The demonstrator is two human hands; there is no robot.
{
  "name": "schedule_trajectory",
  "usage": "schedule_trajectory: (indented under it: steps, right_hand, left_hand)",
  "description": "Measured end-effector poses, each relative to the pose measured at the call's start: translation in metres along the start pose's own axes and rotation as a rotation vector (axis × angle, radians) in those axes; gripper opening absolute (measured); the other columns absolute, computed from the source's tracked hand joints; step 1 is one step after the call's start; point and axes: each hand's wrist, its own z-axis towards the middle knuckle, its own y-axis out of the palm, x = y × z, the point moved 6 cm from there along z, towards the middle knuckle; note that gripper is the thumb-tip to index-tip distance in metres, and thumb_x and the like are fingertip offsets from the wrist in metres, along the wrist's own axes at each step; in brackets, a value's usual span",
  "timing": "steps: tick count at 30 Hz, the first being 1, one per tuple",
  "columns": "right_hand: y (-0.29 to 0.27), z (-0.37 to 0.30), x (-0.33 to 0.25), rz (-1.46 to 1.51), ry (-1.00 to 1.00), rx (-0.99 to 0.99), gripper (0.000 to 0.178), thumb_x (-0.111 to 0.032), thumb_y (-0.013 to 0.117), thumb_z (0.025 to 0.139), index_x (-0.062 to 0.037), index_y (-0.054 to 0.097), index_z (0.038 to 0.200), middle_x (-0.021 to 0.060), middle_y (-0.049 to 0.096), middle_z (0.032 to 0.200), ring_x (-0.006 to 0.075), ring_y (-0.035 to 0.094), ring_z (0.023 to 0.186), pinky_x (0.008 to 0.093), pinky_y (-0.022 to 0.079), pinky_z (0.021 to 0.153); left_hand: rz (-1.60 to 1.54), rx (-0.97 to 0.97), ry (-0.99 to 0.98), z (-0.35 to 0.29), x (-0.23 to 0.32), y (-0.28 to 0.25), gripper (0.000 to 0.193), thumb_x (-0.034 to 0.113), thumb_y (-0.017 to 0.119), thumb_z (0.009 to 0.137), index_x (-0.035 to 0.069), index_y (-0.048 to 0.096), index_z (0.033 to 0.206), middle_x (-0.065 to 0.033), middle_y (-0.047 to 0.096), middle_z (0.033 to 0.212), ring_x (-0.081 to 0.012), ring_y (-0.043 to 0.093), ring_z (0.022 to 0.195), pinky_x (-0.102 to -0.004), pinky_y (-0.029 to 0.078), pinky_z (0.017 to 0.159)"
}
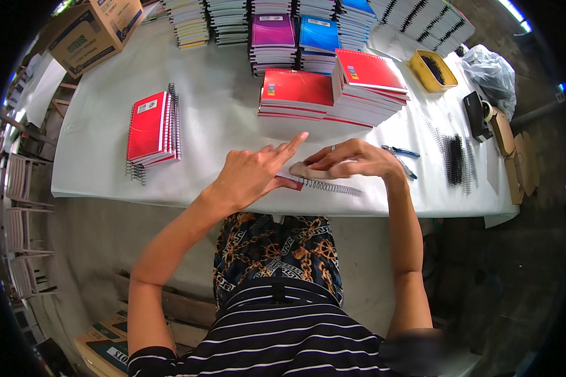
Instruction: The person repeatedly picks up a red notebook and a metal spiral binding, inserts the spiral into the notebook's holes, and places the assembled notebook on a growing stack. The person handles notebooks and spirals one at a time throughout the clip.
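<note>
Near edge of white-covered worktop (pixel 220 125), centre: left hand (pixel 251 176) pressed flat on a notebook (pixel 294 182), forefinger stretched out toward the far right, other fingers loosely bent, nothing clasped. Right hand (pixel 352 160) just beside it, curled over the same notebook's far edge, fingers bent down onto the cover; whether pinching it or only resting cannot be told. Notebook mostly hidden under both hands, only a strip of red cover and a wire spiral (pixel 330 186) showing, the spiral sticking out to the right along the near edge. Far right: yellow tray (pixel 421 74) holding a dark heap of small black pieces, too small to make out. Beside it, further right, a clear plastic bag (pixel 490 69), crumpled, contents unclear. Far left corner: open cardboard box (pixel 91 31), inside not visible. Right of the hands: blue-handled pliers (pixel 399 154), then loose black spiral bindings (pixel 456 160) well apart from the notebook. Just beyond the hands: two stacks of red notebooks (pixel 333 94), unbound. Left: small pile of bound red notebooks (pixel 154 129) with wire spines to the right. Far edge: rows of stacked notebooks, purple (pixel 272 34) and blue (pixel 319 38) among them.
</note>
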Motion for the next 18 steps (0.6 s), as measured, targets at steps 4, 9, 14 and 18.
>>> schedule_trajectory:
  steps: [4, 9, 14, 18]
  right_hand:
    - [-0.016, -0.014, 0.008, 0.388, -0.315, 0.051, 0.050, -0.031, 0.070, 0.070, 0.0052, 0.073, 0.104, 0.0255, 0.067, 0.115, 0.0364, 0.066, 0.104, 0.0420, 0.050, 0.093]
    - [-0.001, 0.001, -0.013, -0.014, -0.021, 0.040, 0.047, -0.030, 0.069, 0.074, 0.0024, 0.073, 0.109, 0.0240, 0.065, 0.121, 0.0353, 0.063, 0.109, 0.0423, 0.048, 0.095]
    - [-0.001, 0.001, -0.009, -0.004, -0.075, 0.028, 0.053, -0.036, 0.069, 0.074, 0.0011, 0.072, 0.111, 0.0223, 0.065, 0.123, 0.0325, 0.063, 0.108, 0.0397, 0.049, 0.094]
    - [-0.005, 0.005, -0.011, 0.063, -0.055, 0.043, 0.056, -0.040, 0.069, 0.072, 0.0018, 0.073, 0.110, 0.0227, 0.065, 0.122, 0.0317, 0.064, 0.106, 0.0391, 0.049, 0.092]
  left_hand:
    - [-0.027, -0.038, -0.008, 0.006, -0.003, 0.003, 0.094, 0.048, 0.071, 0.078, 0.020, 0.025, 0.154, -0.0084, 0.070, 0.101, -0.0306, 0.068, 0.071, -0.0401, 0.053, 0.057]
    - [-0.004, -0.118, -0.025, 0.008, -0.006, 0.001, 0.094, 0.050, 0.069, 0.080, 0.020, 0.021, 0.155, -0.0100, 0.069, 0.099, -0.0310, 0.069, 0.073, -0.0411, 0.053, 0.059]
    - [0.013, -0.116, -0.017, 0.011, -0.007, -0.002, 0.096, 0.051, 0.068, 0.080, 0.021, 0.019, 0.156, -0.0111, 0.068, 0.099, -0.0310, 0.068, 0.073, -0.0409, 0.054, 0.059]
    - [0.071, -0.003, 0.002, 0.007, -0.014, -0.006, 0.095, 0.054, 0.069, 0.078, 0.024, 0.022, 0.155, -0.0103, 0.068, 0.098, -0.0304, 0.068, 0.071, -0.0405, 0.054, 0.059]
